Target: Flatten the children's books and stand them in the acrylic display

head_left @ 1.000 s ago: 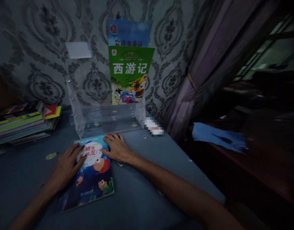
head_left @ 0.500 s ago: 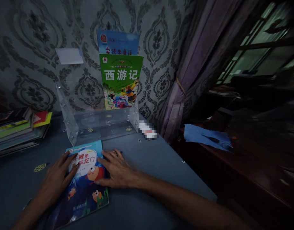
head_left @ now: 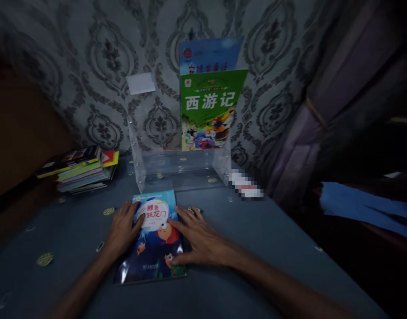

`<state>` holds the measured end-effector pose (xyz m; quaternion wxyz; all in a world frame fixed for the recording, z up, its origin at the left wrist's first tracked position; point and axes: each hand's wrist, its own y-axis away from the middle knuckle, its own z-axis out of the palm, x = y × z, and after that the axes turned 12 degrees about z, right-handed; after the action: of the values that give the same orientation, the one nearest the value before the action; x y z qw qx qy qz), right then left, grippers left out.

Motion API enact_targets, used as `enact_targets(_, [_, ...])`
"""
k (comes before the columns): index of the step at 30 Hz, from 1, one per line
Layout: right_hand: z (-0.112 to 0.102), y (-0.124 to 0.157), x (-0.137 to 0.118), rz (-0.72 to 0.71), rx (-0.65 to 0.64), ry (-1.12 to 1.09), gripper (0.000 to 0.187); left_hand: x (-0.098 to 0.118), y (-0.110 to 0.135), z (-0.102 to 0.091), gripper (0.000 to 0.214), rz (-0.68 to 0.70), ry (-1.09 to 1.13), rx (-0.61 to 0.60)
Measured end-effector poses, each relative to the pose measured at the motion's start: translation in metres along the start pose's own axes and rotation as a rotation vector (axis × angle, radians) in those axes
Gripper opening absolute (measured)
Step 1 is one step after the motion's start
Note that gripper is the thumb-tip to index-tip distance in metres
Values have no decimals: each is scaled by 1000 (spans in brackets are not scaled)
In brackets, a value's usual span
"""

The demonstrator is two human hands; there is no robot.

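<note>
A blue picture book (head_left: 150, 248) with cartoon fish on its cover lies flat on the table. My left hand (head_left: 125, 228) rests along its upper left edge, fingers stretched out and thumb over the cover. On the other side, my right hand (head_left: 203, 239) is spread at the right edge, its thumb and a finger over the cover. Behind the book stands a clear tiered rack (head_left: 180, 170). It holds a green book (head_left: 211, 110) upright at the right, in front of a blue book (head_left: 210, 55) that is partly hidden.
A stack of books (head_left: 87, 170) lies at the left near the wall. Beside the rack's right foot is a pixelated white item (head_left: 246, 184). A pale card (head_left: 141, 83) shows above the rack's left part. The table's right edge runs below a tied curtain (head_left: 299, 128).
The view has turned to the left, so everything appears further right. My hands stay at the book's two sides; the right thumb now sits lower on the cover.
</note>
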<state>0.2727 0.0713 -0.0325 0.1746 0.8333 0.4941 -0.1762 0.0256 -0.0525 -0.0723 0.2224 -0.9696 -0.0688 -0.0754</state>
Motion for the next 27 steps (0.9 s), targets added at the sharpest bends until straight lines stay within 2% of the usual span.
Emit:
enact_targets(4, [-4,-1,-4,19,-26,5,103,-1,-2,-9,44,-45,202,57])
enact_targets(8, [-5,-1,-6,30,-42,16,101,-6,-8,-14,46,-182,558,151])
enact_targets(12, [-2,-3,-3,24,-30,-9,101,-9,-10,-10,53,-384,884,277])
enact_targets(14, [0,-5,-1,15,-20,-15,101,-7,-9,-7,51,-499,998,270])
enact_targets(19, [3,-8,4,-1,-29,-10,101,-3,-7,-9,30,-771,1305,261])
enact_targets(23, [9,-9,11,-9,-8,-78,96,-1,-7,-13,20,-854,1511,326])
enact_targets(27, [24,-11,19,-10,60,-259,91,5,-8,-17,18,-891,1572,416])
